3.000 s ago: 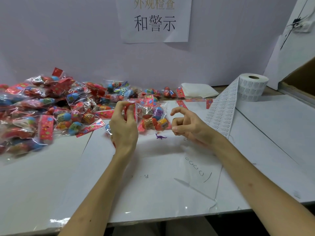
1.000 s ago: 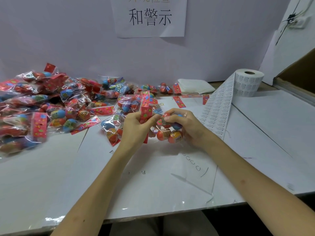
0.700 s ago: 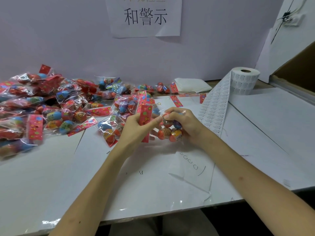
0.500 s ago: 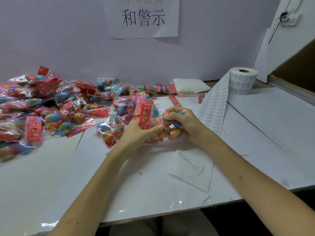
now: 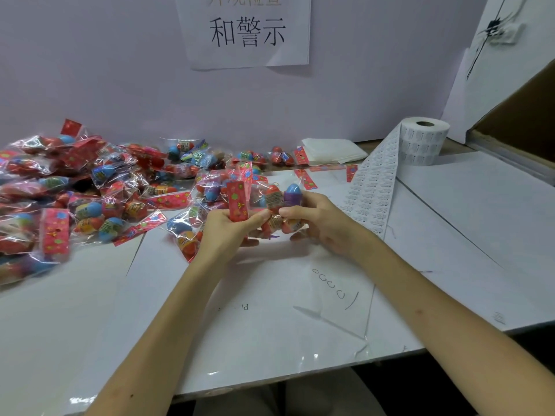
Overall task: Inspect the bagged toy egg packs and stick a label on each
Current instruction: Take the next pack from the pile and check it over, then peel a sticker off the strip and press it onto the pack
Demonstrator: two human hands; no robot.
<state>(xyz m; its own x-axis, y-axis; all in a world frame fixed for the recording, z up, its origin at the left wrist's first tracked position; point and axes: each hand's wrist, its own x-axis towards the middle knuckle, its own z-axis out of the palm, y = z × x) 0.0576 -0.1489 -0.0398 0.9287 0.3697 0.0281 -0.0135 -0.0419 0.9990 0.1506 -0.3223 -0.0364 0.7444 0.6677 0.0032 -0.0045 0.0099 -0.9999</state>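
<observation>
At the left of the table [image 5: 240, 325] lies the pile of packs [image 5: 75, 190], clear bags with red and blue eggs inside. The left hand [image 5: 228, 229] grips the red card end of one pack [image 5: 270, 202], held just above the table. The right hand [image 5: 318, 223], which pinched apart from this bag three seconds ago, now grips its egg end with the thumb pressing. I judge the label is being stuck on. The label roll [image 5: 423, 139] stands far right.

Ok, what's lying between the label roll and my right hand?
In the head view, the unrolled strip of labels runs from the label roll down to beside the right hand holding the toy egg pack.
</observation>
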